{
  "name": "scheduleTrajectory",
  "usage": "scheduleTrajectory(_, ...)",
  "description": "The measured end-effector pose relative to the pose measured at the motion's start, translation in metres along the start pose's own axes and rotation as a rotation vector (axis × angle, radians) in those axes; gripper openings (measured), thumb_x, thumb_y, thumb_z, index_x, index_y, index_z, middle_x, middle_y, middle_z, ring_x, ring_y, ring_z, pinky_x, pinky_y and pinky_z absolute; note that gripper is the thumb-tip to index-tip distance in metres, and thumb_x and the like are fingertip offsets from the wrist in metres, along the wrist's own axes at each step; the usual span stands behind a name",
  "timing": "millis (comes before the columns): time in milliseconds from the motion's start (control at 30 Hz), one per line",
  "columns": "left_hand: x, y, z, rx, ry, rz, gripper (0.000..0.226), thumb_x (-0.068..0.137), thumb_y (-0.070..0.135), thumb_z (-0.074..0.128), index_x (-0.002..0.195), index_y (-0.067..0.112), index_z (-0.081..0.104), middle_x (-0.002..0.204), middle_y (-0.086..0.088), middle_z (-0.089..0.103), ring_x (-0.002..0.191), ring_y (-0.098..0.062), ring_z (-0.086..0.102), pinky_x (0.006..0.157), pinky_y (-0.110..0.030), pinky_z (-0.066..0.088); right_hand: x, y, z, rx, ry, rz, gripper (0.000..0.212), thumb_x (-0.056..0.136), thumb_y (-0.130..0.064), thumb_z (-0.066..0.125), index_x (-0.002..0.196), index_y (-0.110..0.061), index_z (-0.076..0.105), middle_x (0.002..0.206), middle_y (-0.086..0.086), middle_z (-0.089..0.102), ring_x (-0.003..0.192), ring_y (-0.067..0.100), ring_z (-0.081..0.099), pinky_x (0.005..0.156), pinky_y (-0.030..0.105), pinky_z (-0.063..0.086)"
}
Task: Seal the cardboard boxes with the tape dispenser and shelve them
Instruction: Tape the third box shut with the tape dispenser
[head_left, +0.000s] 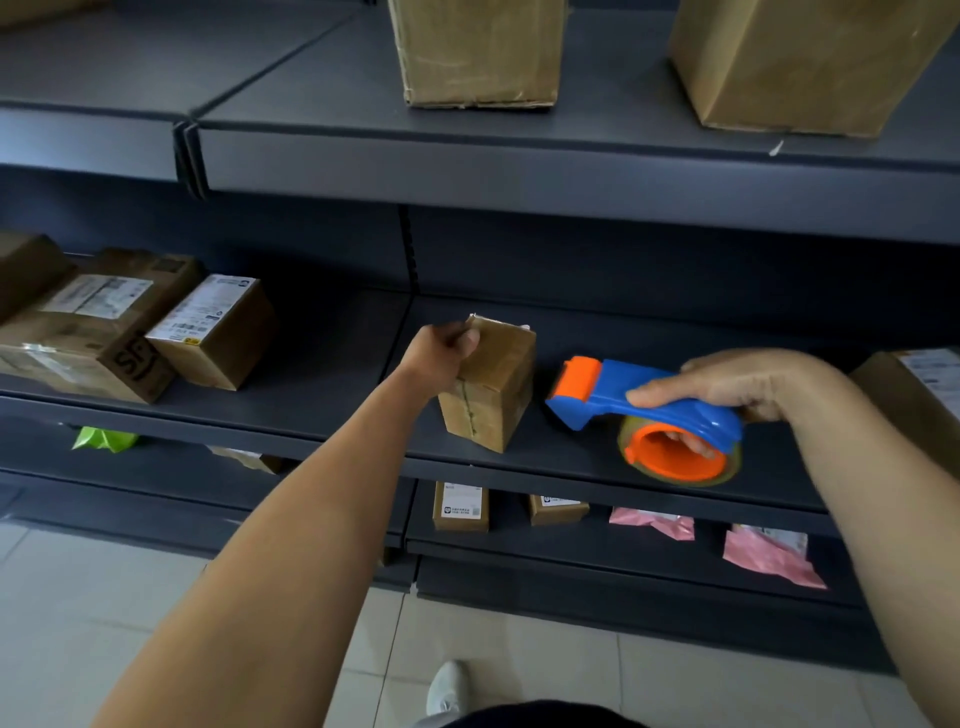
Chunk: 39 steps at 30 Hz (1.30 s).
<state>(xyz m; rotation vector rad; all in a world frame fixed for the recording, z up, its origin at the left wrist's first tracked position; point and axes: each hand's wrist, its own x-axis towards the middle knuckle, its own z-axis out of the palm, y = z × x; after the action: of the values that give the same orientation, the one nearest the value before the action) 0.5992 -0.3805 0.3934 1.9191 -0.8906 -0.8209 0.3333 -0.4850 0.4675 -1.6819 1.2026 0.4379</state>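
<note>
one tape dispenser (644, 410) in right hand (737, 384), nose pointing left, box (488, 389) upright

On the middle shelf (332, 415), open dark surface runs between the labelled boxes (213, 332) at the left and the small cardboard box (493, 384) held by the left hand (441, 348). Right of that box, the tape dispenser (649, 410) under the right hand (737, 384) blocks the near edge; another carton (914, 395) closes the far right. Behind them the shelf lies bare.
</note>
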Motion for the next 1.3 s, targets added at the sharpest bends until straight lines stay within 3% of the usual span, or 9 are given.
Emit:
scheduleTrajectory(67,0.001,-0.002,-0.005,-0.002,0.008,0.005,0.036,0.098,0.032,0.051,0.127,0.013,0.06,0.108,-0.004,0.065,0.1,-0.017,0.06,0.083,-0.028,0.046,-0.006,0.012,-0.008,-0.029,0.015,0.034,0.08,0.016,-0.068,0.085,0.06,-0.003,0.067,0.055,0.018,0.062,0.041,0.02,0.058,0.043,0.024,0.049)
scheduleTrajectory(300,-0.003,0.001,0.005,0.004,0.0,0.06,0.035,0.1,0.028,0.049,0.128,0.009,0.057,0.106,-0.003,0.062,0.097,-0.014,0.057,0.082,-0.026,0.044,0.007,0.004,0.012,-0.146,0.087,0.109,0.044,0.073,-0.049,0.074,0.073,-0.006,0.065,0.053,0.007,0.066,0.042,0.015,0.061,0.046,0.021,0.049)
scheduleTrajectory(567,-0.007,-0.002,0.005,0.061,0.066,0.046,0.026,0.1,0.034,0.044,0.121,0.018,0.043,0.096,-0.001,0.052,0.076,-0.013,0.052,0.06,-0.026,0.043,0.04,-0.04,0.047,-0.169,-0.041,0.052,0.04,0.087,-0.048,0.062,0.079,-0.009,0.061,0.046,-0.002,0.064,0.037,0.006,0.059,0.046,0.019,0.049)
scheduleTrajectory(633,-0.009,0.001,0.007,0.251,0.136,0.139,0.024,0.101,0.03,0.042,0.118,0.016,0.05,0.106,-0.007,0.05,0.092,-0.021,0.052,0.069,-0.03,0.043,0.04,-0.047,0.045,-0.209,-0.042,0.049,0.04,0.087,-0.049,0.061,0.078,-0.01,0.061,0.044,-0.002,0.063,0.039,0.007,0.059,0.046,0.019,0.048)
scheduleTrajectory(700,-0.012,0.009,0.012,0.512,0.172,0.166,0.032,0.1,0.036,0.041,0.121,0.013,0.051,0.118,-0.012,0.049,0.113,-0.029,0.048,0.08,-0.037,0.043,0.041,-0.048,0.043,-0.241,-0.024,0.056,0.042,0.084,-0.051,0.063,0.079,-0.01,0.061,0.045,0.0,0.063,0.045,0.011,0.06,0.048,0.02,0.049)
scheduleTrajectory(867,-0.023,0.023,0.027,0.777,0.098,0.104,0.09,0.074,0.075,0.054,0.136,0.011,0.038,0.125,-0.011,0.052,0.116,-0.031,0.052,0.087,-0.041,0.046,0.045,-0.048,0.045,-0.26,-0.015,0.066,0.044,0.083,-0.053,0.063,0.08,-0.009,0.061,0.053,0.005,0.064,0.051,0.014,0.06,0.049,0.02,0.049)
scheduleTrajectory(1000,-0.019,0.024,0.011,0.506,0.105,0.029,0.067,0.077,0.056,0.065,0.126,0.012,0.049,0.114,-0.006,0.057,0.106,-0.026,0.056,0.083,-0.035,0.048,0.036,-0.049,0.04,-0.257,-0.02,0.052,0.043,0.084,-0.051,0.062,0.078,-0.008,0.062,0.062,0.009,0.065,0.054,0.016,0.061,0.05,0.022,0.049)
scheduleTrajectory(1167,-0.018,-0.006,-0.019,-0.149,0.027,-0.255,0.034,0.081,0.045,0.068,0.084,0.013,0.058,0.087,-0.005,0.065,0.09,-0.025,0.064,0.084,-0.038,0.054,0.027,-0.062,0.029,-0.261,-0.017,0.029,0.049,0.081,-0.053,0.065,0.08,-0.004,0.063,0.05,0.007,0.064,0.043,0.015,0.061,0.046,0.021,0.051)
scheduleTrajectory(1300,-0.011,-0.029,-0.028,-0.207,0.031,-0.325,0.028,0.09,0.037,0.061,0.097,0.01,0.065,0.096,-0.009,0.066,0.099,-0.028,0.063,0.093,-0.038,0.051,0.032,-0.083,0.041,-0.275,-0.028,0.007,0.048,0.082,-0.053,0.064,0.076,-0.006,0.061,0.049,0.006,0.063,0.041,0.014,0.06,0.045,0.02,0.05)
